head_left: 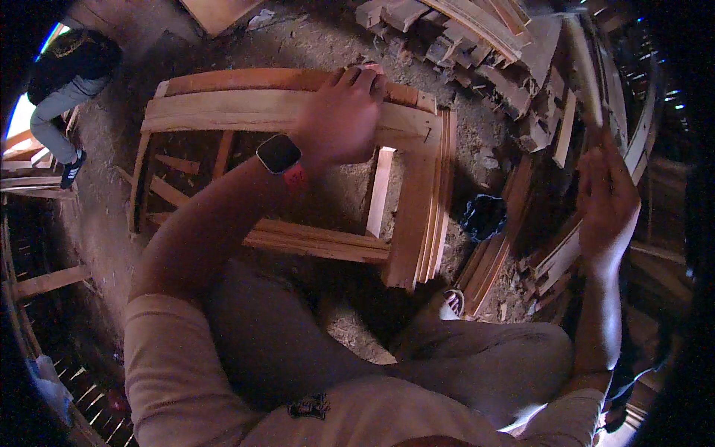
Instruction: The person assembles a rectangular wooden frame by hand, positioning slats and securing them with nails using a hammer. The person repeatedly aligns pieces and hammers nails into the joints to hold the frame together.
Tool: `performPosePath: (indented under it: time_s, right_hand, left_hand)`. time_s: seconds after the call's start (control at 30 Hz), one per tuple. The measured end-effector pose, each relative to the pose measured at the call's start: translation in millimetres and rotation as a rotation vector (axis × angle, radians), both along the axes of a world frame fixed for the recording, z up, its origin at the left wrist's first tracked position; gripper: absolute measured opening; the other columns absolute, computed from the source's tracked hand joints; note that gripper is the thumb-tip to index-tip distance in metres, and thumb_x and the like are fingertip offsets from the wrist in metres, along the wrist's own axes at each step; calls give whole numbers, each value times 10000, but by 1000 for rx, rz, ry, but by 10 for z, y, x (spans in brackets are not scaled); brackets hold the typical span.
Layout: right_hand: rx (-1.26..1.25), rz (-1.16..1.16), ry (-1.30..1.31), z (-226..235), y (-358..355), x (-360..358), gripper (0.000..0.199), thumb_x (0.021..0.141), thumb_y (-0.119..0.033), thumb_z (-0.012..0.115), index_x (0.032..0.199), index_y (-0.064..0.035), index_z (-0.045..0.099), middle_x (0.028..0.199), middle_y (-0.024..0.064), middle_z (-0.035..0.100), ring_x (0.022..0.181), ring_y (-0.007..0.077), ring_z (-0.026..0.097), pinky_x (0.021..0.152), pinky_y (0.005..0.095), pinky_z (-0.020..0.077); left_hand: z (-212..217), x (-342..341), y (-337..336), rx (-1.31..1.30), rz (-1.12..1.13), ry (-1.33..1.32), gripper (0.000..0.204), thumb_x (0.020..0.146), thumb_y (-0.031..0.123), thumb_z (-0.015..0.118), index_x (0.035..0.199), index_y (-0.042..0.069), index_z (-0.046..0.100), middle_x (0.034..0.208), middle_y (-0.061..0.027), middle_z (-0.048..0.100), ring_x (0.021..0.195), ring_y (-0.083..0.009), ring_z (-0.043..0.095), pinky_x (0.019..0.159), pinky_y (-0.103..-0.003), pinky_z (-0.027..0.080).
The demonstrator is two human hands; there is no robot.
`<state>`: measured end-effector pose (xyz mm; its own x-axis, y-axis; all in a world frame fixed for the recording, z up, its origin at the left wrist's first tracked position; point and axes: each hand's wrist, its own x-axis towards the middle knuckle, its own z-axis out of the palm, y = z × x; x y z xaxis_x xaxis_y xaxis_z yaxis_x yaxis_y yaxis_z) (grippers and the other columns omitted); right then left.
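In front of me is a wooden frame (417, 216) made of pale and reddish boards, with open gaps between its rails. My left hand (344, 115) presses on the pale top rail, its fingers closed over the far reddish board; a small pinkish thing (372, 68) shows at the fingertips, too unclear to name. A bent nail (427, 135) sticks out near the rail's right end. Raised at the right, my right hand (607, 201) is closed around what looks like a hammer (585, 71), its long pale shaft pointing away from me and its far end blurred.
Stacked timber offcuts (477, 67) fill the far right, and long boards (503, 223) lie right of the frame. A dark bundle (482, 217) sits beside them. Another person (67, 82) is at the far left. My sandaled foot (453, 302) is close to the frame.
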<state>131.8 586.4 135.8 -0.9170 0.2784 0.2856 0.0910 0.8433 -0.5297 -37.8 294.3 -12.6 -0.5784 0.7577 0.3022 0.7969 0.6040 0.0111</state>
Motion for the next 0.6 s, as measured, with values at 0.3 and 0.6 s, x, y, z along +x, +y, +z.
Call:
performPosePath:
  time_s: [0.3,0.6]
  right_hand:
    - [-513,-88,-66,14,-26,23,348,1038,-117,570,1364,0,606,1073,68,707,817,197,622,768,358,491]
    - [-176,94,-60,-35,26,67,360,1016,-154,621,1323,33,616,1297,147,664,1179,254,630,1010,373,499]
  left_hand:
    - [-9,-18,18,-3,-10,-77,800,635,149,763,1351,-85,495,1328,-252,530,1227,-431,526,1101,-529,414]
    - [-46,-7,23,22,13,-7,713,675,168,733,1303,-98,522,1279,-254,548,1214,-406,536,1074,-526,432]
